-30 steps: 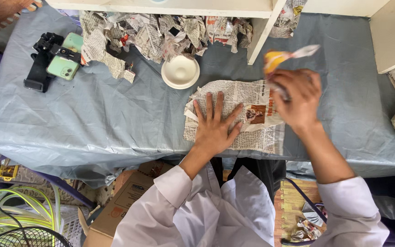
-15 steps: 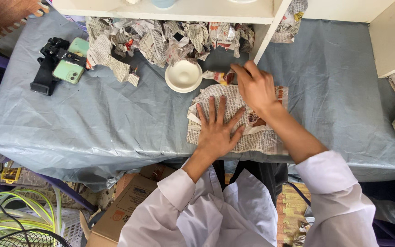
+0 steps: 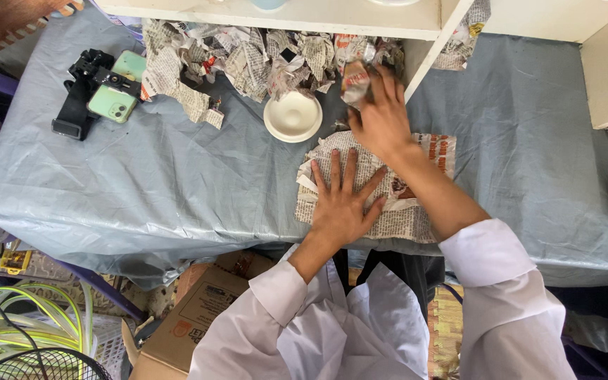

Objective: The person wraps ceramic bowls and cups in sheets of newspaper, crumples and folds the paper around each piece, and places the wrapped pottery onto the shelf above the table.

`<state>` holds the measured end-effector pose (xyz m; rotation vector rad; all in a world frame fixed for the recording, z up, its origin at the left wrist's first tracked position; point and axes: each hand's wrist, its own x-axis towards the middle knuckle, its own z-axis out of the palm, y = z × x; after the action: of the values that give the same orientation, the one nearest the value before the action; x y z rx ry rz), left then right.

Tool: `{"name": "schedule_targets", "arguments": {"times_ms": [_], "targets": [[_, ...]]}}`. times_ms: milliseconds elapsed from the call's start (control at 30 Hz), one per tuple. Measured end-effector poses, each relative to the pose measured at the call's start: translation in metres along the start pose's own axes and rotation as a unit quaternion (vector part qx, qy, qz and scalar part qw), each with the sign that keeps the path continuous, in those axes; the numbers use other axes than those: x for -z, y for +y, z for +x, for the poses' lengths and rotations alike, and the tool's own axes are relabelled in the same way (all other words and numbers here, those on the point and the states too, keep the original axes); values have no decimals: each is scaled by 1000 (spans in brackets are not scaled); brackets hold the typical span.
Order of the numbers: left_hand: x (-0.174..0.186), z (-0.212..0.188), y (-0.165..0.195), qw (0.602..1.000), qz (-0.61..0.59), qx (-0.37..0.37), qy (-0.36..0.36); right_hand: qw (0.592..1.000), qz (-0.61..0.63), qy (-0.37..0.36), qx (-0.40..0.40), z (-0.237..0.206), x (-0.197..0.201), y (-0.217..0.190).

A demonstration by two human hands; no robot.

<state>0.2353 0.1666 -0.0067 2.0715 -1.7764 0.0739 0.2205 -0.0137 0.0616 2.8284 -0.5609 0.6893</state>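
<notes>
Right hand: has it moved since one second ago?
Yes. The right hand has gone left and away from the person, past the white bowl, onto a crumpled newspaper wad.

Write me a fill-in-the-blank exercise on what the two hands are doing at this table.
1. The left hand lies flat, fingers spread, on a sheet of ____.
2. The right hand grips a crumpled paper-wrapped bundle just right of the white ____.
3. The table is covered with a ____ cloth.
4. The green phone sits in a ____ holder.

Missing words: newspaper; bowl; grey; black
</notes>
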Motion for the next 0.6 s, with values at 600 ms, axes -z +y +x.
{"name": "schedule_targets", "arguments": {"times_ms": [600], "targets": [[6,2,1,999,-17,32,-20,987,-18,-135,-83,69,0,-30]]}}
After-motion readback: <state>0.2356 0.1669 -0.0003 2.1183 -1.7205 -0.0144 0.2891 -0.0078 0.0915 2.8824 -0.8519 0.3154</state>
